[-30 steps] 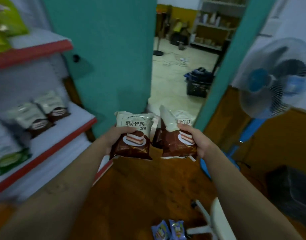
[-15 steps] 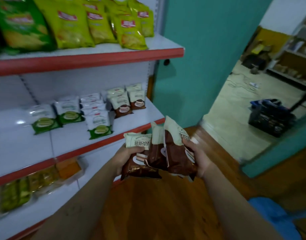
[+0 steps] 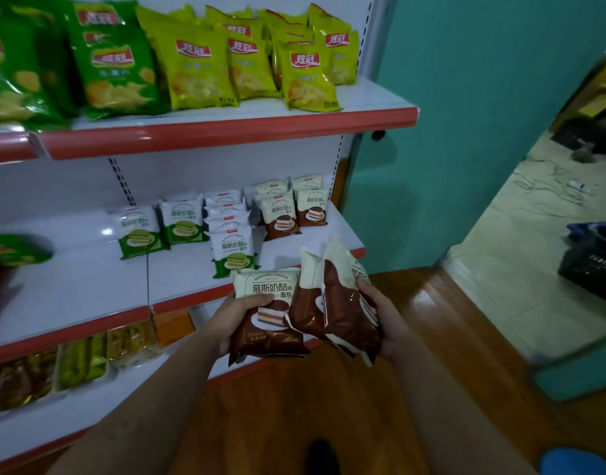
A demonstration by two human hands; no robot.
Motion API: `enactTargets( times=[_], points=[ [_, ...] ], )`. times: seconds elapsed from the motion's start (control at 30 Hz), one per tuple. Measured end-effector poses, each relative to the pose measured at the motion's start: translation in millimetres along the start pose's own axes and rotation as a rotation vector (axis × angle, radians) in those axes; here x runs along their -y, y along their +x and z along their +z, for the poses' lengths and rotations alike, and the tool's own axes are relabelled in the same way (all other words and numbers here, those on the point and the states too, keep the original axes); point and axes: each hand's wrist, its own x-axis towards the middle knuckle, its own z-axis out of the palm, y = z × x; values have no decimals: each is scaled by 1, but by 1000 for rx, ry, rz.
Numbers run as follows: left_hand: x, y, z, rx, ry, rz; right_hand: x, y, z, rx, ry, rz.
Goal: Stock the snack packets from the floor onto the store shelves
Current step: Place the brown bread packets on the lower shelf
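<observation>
Now at the shelving. Left hand (image 3: pixel 235 318) is curled round one glossy brown-and-cream packet (image 3: pixel 267 313), a pillow-shaped film pack with crimped ends, print facing up. Right hand (image 3: pixel 380 313) grips two like packets (image 3: pixel 336 303) edge-on, their cream tops fanned upward. Both loads touch and sit just in front of the red lip of the white middle shelf (image 3: pixel 89 293).

On that shelf stand matching brown packs (image 3: pixel 281 214) at the right end, and green-and-white packs (image 3: pixel 181 221) beside them. Crinkly chip bags (image 3: pixel 192 63) lean on the top shelf (image 3: pixel 226 132). Gold wrappers (image 3: pixel 79 361) lie on the shelf below, blurred. Wooden floor (image 3: pixel 294 406) is shiny.

The fingers of both hands are mostly hidden behind the packs. A black crate (image 3: pixel 592 265) is cut off at the right edge. A dark shape (image 3: pixel 324 457) at the bottom is unreadable.

One second ago the view faced the doorway with the packets held apart; half a second ago the shelf lip sat further left of them.
</observation>
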Motion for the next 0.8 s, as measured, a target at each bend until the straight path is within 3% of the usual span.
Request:
enactTargets(
  times=[0.47, 0.63, 0.8],
  points=[
    [-48, 108, 73, -124, -38, 11, 93, 108, -64, 42, -15, 115],
    [-48, 134, 99, -191, -67, 59, 136, 144, -67, 111, -198, 100],
    [-46, 144, 104, -237, -119, -13, 152, 170, -43, 156, -392, 70]
  ],
)
